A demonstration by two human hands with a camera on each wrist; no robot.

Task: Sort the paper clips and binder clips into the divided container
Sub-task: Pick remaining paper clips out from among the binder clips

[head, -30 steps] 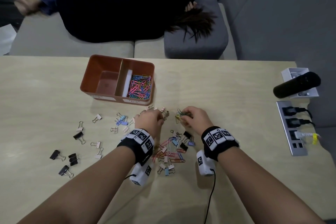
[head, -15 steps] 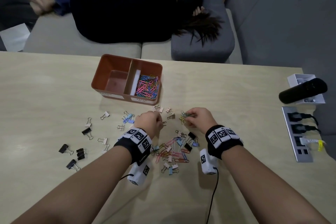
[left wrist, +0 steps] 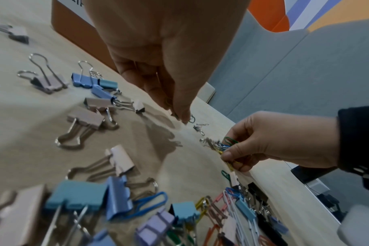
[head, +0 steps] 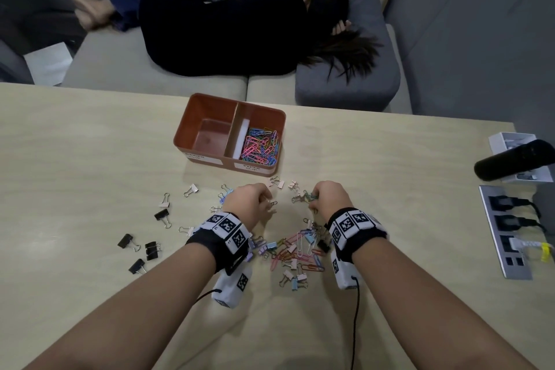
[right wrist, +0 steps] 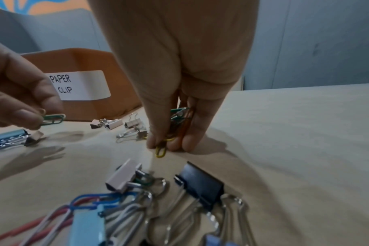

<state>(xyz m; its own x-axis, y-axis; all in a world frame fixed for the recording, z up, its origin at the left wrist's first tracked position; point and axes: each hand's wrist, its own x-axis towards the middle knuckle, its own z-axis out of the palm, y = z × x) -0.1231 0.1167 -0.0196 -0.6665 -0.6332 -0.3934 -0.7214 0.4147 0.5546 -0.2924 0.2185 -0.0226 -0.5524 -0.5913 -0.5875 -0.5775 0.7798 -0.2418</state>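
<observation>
Green wire shows between the thumb and forefinger of the left hand [right wrist: 21,99]: a single green paper clip [right wrist: 53,119], pinched at one end, held just above the table at the left edge of the right wrist view. The right hand [head: 329,197] has its fingers curled round a small bunch of paper clips [right wrist: 178,124], green, orange and yellow, with one yellow loop poking out below the fingertips, which touch the tabletop.

Both hands sit at the centre of the head view, just below the divided container [head: 229,134], an orange-brown box with two compartments. Its right compartment holds a heap of coloured paper clips [head: 261,146]; the left compartment looks bare. A white label [right wrist: 80,84] on the front wall under the right compartment reads "PAPER CLIP"; the label under the left compartment is too blurred to read.

Between the wrists lies a mixed pile of clips [head: 295,254], and black binder clips [head: 144,249] are scattered at the lower left of the head view.

All this rests on a pale wood-grain table [head: 75,159]. At the right edge of the frame a grey power strip [head: 507,231] with black plugs lies on it, near a black cylinder [head: 513,159] resting across a white tray. Beyond the table's far edge a person in black [head: 228,30] lies on a grey sofa against grey walls.
</observation>
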